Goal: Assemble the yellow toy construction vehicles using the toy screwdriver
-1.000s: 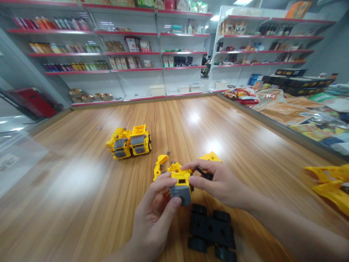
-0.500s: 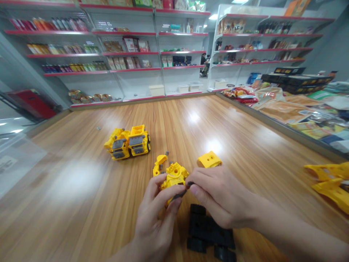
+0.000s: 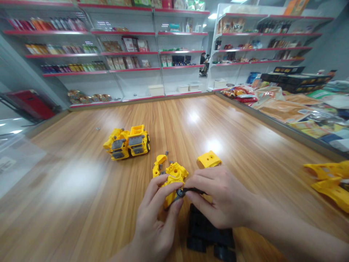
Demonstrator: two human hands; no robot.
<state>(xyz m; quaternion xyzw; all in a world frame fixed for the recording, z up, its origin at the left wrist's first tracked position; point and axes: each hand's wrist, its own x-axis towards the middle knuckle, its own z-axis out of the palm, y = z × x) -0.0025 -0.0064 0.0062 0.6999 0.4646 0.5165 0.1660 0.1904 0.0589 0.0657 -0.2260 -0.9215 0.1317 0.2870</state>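
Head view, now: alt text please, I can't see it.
The left hand grips a yellow toy piece over a wooden table while the right hand holds a slim black item at its edge. A black wheeled base lies nearer the viewer; two yellow toy vehicles stand farther off, left.

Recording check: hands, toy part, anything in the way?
Left hand gripping yellow toy part. Right hand pinching slim black piece, tip at the part. Right hand partly hides black wheeled base.

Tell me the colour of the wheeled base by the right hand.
Black; the base shows best in the head view.
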